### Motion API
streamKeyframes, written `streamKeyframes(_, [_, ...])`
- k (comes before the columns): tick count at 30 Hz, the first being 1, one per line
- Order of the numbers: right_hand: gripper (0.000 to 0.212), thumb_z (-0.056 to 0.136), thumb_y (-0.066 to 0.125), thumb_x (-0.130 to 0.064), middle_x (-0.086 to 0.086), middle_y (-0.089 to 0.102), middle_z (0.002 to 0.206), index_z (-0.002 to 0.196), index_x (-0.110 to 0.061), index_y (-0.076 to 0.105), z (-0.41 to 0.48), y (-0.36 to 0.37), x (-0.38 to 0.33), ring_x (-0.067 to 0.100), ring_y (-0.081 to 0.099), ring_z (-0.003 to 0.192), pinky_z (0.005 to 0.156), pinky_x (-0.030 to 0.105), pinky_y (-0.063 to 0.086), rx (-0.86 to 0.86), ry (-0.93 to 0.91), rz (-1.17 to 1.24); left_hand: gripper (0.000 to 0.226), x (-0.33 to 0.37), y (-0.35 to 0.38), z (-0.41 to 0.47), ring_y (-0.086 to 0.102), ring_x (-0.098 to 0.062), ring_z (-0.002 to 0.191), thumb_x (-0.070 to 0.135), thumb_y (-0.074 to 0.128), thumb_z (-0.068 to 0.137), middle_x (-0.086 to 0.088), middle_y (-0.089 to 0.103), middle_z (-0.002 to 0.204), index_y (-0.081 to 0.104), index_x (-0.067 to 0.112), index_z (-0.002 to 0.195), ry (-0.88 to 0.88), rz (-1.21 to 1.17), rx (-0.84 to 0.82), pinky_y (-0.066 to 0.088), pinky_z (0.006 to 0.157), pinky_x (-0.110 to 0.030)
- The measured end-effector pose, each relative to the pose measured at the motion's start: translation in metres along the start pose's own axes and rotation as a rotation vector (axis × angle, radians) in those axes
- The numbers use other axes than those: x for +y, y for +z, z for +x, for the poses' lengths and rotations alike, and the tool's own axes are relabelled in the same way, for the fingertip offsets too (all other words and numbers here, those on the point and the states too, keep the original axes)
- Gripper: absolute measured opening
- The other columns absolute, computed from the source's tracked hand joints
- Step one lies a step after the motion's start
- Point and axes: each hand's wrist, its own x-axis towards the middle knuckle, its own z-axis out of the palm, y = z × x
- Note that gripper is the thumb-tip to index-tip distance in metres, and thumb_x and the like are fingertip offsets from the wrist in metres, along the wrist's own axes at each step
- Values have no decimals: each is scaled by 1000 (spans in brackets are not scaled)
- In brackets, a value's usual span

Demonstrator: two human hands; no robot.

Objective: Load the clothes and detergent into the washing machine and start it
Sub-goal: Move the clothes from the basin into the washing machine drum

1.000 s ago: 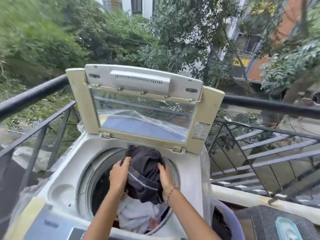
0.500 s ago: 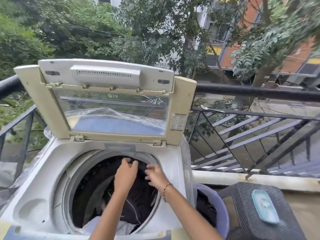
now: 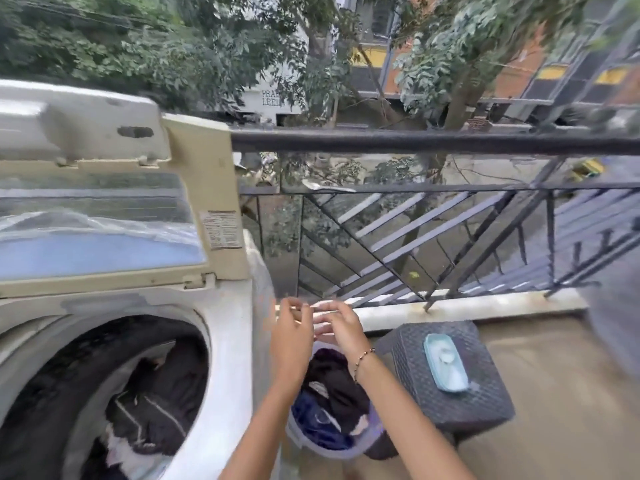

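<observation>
Dark clothes (image 3: 162, 407) in round drum of white top-loading washing machine (image 3: 225, 358), lid (image 3: 204, 188) raised. More dark clothes in lilac plastic basket (image 3: 332, 448) beside machine. Left hand (image 3: 292, 329), right hand (image 3: 337, 325) above basket, fingers loose, empty. Pale blue container (image 3: 445, 365) on dark woven stool (image 3: 450, 393).

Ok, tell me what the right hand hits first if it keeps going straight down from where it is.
Most likely the dark clothes piled in the lavender laundry basket, directly beneath the right hand. The hand is empty and motion-blurred, so depth is uncertain.
</observation>
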Motion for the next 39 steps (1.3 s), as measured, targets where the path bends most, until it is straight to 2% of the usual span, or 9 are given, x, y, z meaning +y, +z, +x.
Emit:
streamKeyframes(9, [24, 93, 31, 1, 5, 59, 71, 86, -13, 50, 87, -95, 103, 5, 55, 41, 47, 18, 45, 77, 293, -117, 22, -108, 135, 10, 55, -19, 65, 23, 40, 97, -10, 63, 74, 55, 7, 98, -296, 169, -155, 44, 59, -35])
streamKeyframes(12, [27, 94, 31, 1, 5, 55, 65, 82, -13, 50, 120, -114, 149, 2, 48, 31, 41, 17, 39, 80, 376, -115, 21, -158, 162, 19, 56, -25, 66, 26, 41, 96, -7, 60, 70, 53, 11, 87, -346, 214, -220, 48, 72, -50])
streamKeyframes(15, [23, 96, 32, 0, 4, 47, 60, 83, -11, 48, 150, -126, 192, 4, 40, 26, 31, 15, 32, 66, 460, -64, 18, -207, 179, 29, 62, -27, 75, 28, 42, 97, -9, 66, 78, 54, 16, 90, -395, 271, -267, 50, 75, -48])
streamKeyframes(22, [19, 96, 40, -9, 4, 52, 64, 80, -14, 49, 198, -136, 294, 10, 44, 43, 35, 16, 35, 56, 562, -205, 19, -308, 197, 47, 62, -29, 71, 27, 43, 97, 1, 65, 67, 48, 24, 80, -530, 357, -348, 51, 76, -47])
streamKeyframes(25, [15, 93, 46, -15, 4, 55, 71, 79, -18, 52, 212, -138, 332, 15, 48, 53, 48, 25, 45, 36, 604, -298, 18, -336, 196, 52, 63, -35, 77, 23, 46, 96, -3, 63, 71, 46, 25, 78, -602, 357, -367, 50, 77, -48])
streamKeyframes(27, [12, 86, 49, -22, 4, 61, 85, 80, -27, 58, 218, -136, 357, 22, 57, 74, 74, 36, 52, -26, 613, -430, 17, -355, 194, 56, 64, -36, 85, 23, 47, 95, -8, 65, 80, 47, 25, 77, -650, 359, -358, 51, 81, -50])
streamKeyframes(30, [30, 88, 50, -18, 9, 60, 118, 115, -21, 61, 220, -131, 376, 29, 57, 110, 92, 28, 43, -109, 605, -597, 16, -369, 192, 59, 63, -34, 82, 21, 46, 94, -10, 64, 84, 47, 22, 78, -705, 332, -353, 51, 83, -48])
streamKeyframes(34, [44, 88, 54, -16, 8, 17, 154, 131, -27, 51, 232, -125, 402, 28, 40, 133, 111, 30, 32, -255, 547, -748, 17, -391, 191, 59, 58, -25, 71, 20, 45, 96, -8, 63, 86, 46, 22, 79, -774, 314, -362, 47, 71, -37])
streamKeyframes(39, [52, 81, 67, -26, 3, -17, 158, 131, -31, 53, 259, -127, 431, 30, 32, 137, 112, 39, 32, -370, 435, -1011, 12, -417, 192, 56, 55, -21, 66, 19, 45, 96, -9, 61, 85, 49, 17, 85, -847, 250, -324, 43, 65, -33])
